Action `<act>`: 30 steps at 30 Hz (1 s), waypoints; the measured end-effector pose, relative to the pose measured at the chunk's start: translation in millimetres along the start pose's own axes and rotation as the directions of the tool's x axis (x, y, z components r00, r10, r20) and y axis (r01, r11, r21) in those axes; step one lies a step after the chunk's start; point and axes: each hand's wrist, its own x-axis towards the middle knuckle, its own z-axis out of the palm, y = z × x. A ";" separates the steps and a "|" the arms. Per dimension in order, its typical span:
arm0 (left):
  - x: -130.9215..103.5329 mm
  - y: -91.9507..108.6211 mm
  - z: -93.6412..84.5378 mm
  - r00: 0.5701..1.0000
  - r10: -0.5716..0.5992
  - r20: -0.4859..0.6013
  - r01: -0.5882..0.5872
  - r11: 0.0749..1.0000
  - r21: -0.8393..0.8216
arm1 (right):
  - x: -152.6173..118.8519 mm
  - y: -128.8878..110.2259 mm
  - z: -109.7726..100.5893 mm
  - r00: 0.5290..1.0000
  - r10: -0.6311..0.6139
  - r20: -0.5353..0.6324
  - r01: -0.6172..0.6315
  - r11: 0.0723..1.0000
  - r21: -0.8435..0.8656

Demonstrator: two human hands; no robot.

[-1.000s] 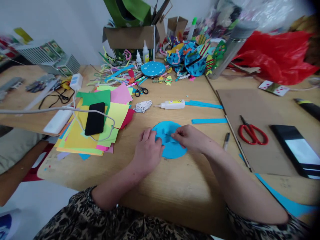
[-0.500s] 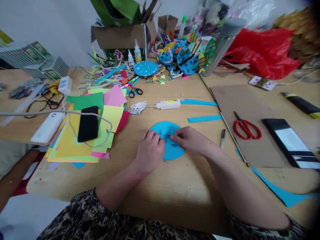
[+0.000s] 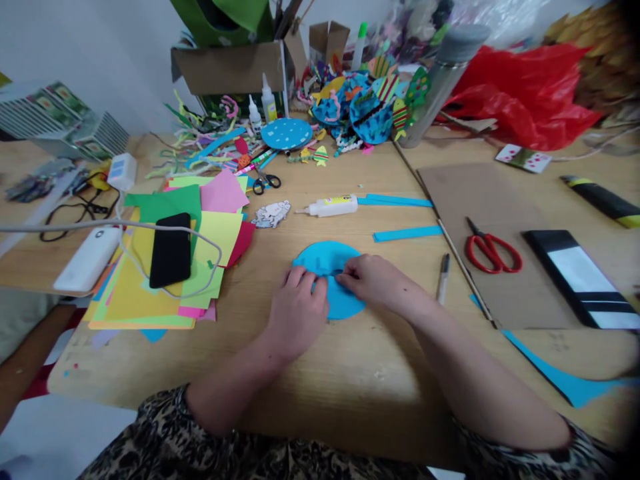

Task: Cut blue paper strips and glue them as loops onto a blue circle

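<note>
A round blue paper disc (image 3: pixel 347 305) lies on the wooden table in front of me. My left hand (image 3: pixel 301 300) rests on its left side, fingers bent and spread a little, pressing down on it. Over the right half, my right hand (image 3: pixel 367 280) is closed in a pinch near the disc's middle; what sits between the fingertips is too small to tell. Behind the disc are a glue bottle (image 3: pixel 334 205) lying on its side, folded blue paper strips (image 3: pixel 407 233) and a grey fish cutout (image 3: pixel 273 214).
Coloured paper sheets (image 3: pixel 135 293) with a black phone (image 3: pixel 171 252) are at the left. Red-handled scissors (image 3: pixel 493 255) lie on cardboard (image 3: pixel 525 303) at the right, beside a marker (image 3: pixel 443 280). Craft pieces and a bottle (image 3: pixel 440 87) stand behind. A person's arm (image 3: pixel 30 347) shows at far left.
The view has shifted slightly. My left hand's fingers have spread and flattened a little on the disc; my right hand has stayed in its pinch near the middle.
</note>
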 end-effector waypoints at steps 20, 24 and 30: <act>-10.1 16.1 -6.6 0.995 -0.031 0.091 0.027 0.999 0.042 | -7.1 -13.4 -3.6 0.999 0.053 0.010 -0.050 0.978 -0.203; -9.2 15.6 -5.1 0.996 -0.030 0.085 0.026 0.999 0.040 | -6.7 -13.4 -2.5 0.999 0.050 0.002 -0.048 0.978 -0.202; -8.6 16.6 -4.2 0.997 -0.035 0.075 0.031 0.999 0.043 | -5.9 -11.3 0.2 0.998 0.045 -0.032 -0.050 0.983 -0.175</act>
